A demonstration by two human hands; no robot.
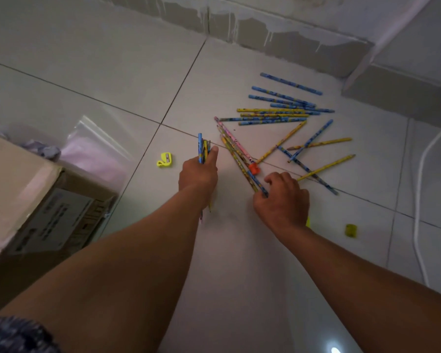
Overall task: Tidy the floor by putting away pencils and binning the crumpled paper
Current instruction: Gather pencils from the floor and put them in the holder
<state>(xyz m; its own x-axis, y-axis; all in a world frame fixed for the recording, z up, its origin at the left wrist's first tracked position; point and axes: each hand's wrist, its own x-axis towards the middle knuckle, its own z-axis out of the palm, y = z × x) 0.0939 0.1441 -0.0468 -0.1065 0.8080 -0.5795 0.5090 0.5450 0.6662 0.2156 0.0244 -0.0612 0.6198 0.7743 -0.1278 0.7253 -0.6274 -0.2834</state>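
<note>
The job looks early on. At the centre of the frame the left hand (198,171) grips a small bundle (203,149) of pencils, their ends standing up past the thumb. Just to its right, the right hand (281,197) curls its fingers round the near ends of a few more pencils (236,155), which still slant across the floor (112,72) toward the upper left.

Most of the work is left. A loose heap (278,114) of blue and yellow pencils lies in the upper right, and several crossed pencils (313,149) lie between that heap and the right hand. Three sharpeners also lie about: yellow (165,160) left of the left hand, orange (254,168) among the pencils, green (351,230) at lower right.

At the left edge a cardboard box (41,200) sits beside a clear plastic bag (94,146). Crumpled paper (46,149) shows behind the box, seemingly inside the bag, though I cannot tell for sure. No bin is in view.
</note>
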